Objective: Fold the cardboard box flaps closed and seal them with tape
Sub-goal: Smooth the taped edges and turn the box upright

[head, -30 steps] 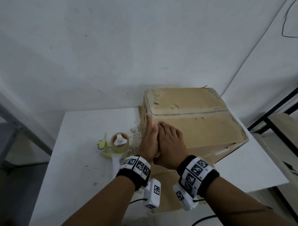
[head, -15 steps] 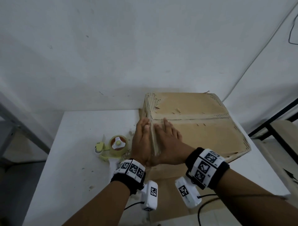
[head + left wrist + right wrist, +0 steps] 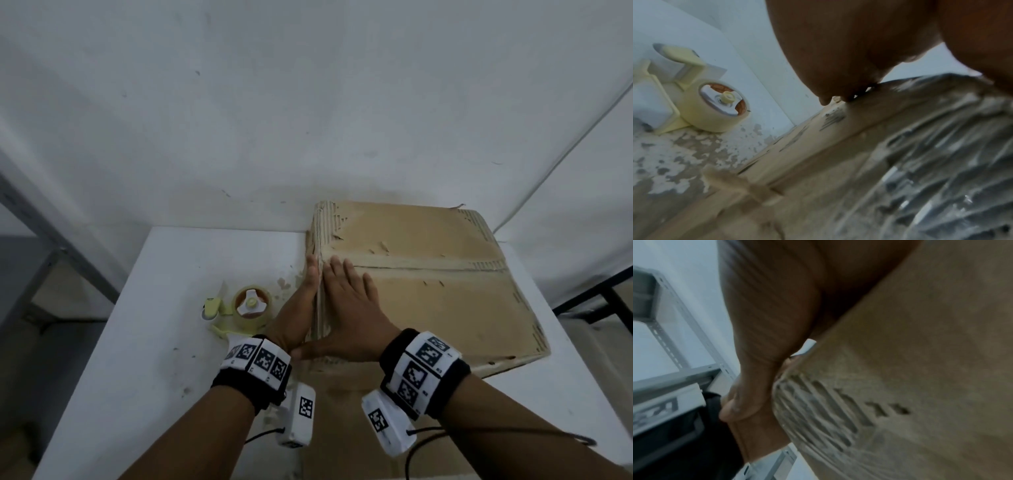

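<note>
A worn brown cardboard box (image 3: 445, 294) stands on the white table (image 3: 164, 342) with its top flaps folded down and meeting along a seam. My right hand (image 3: 346, 308) lies flat, fingers straight, on the top near the left edge (image 3: 920, 353). Straight fingers of my left hand (image 3: 301, 308) press against the box's left side wall (image 3: 838, 146). A pale yellow tape dispenser (image 3: 243, 308) with a roll of tape lies on the table just left of my left hand, and it shows in the left wrist view (image 3: 715, 104) too.
A white wall rises right behind the table and box. Scraps and stains of torn cardboard mark the table (image 3: 684, 154) beside the box. A grey metal shelf frame (image 3: 51, 253) stands to the left, and a dark frame (image 3: 603, 294) to the right.
Both hands have slid a little further along the box's left edge, and they have parted, the left onto the side wall, the right onto the top. The box sits lower and flatter.
</note>
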